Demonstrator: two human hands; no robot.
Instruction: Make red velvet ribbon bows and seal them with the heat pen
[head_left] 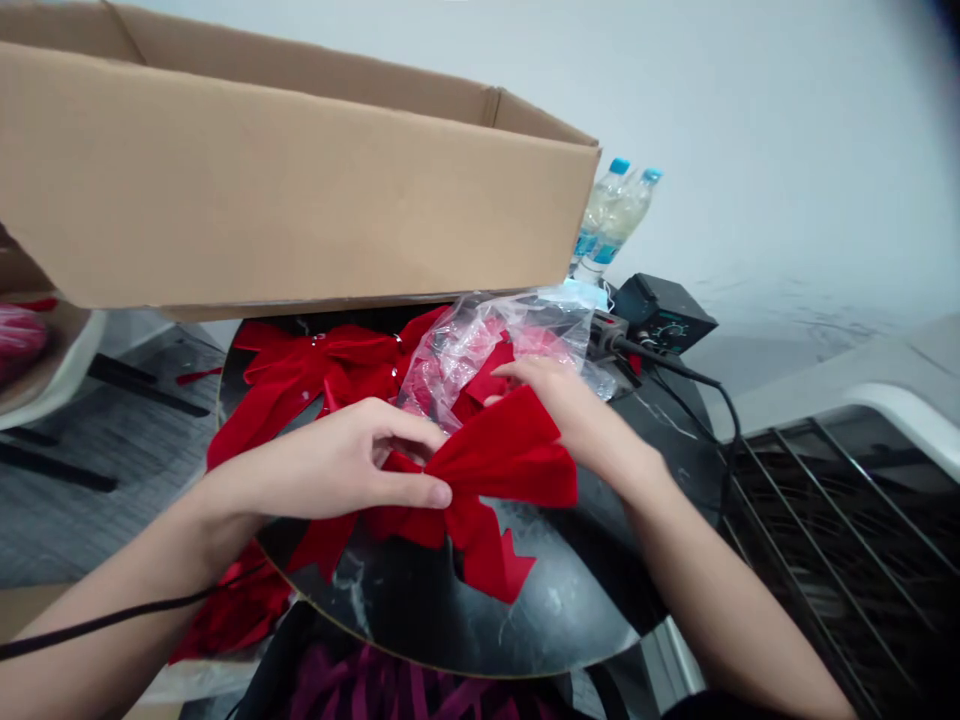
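A red velvet bow [517, 455] is pinched at its knot between the thumb and fingers of my left hand [352, 460]. Its loops and notched tails spread to the right, over the round black marbled table [480, 630]. Behind that bow my right hand [555, 395] reaches to the mouth of a clear plastic bag [457, 350]. The fingers stretch toward red ribbon in the bag, and the bow hides part of the hand. More red bows [330, 360] lie on the table left of the bag.
A long open cardboard box [315, 190] stands behind the table. To the right are two bottles with blue caps [615, 220], a black device with a dial [664, 315] and a cable [682, 368]. A white-framed wire rack [847, 500] is at far right. Red material [232, 610] lies below left.
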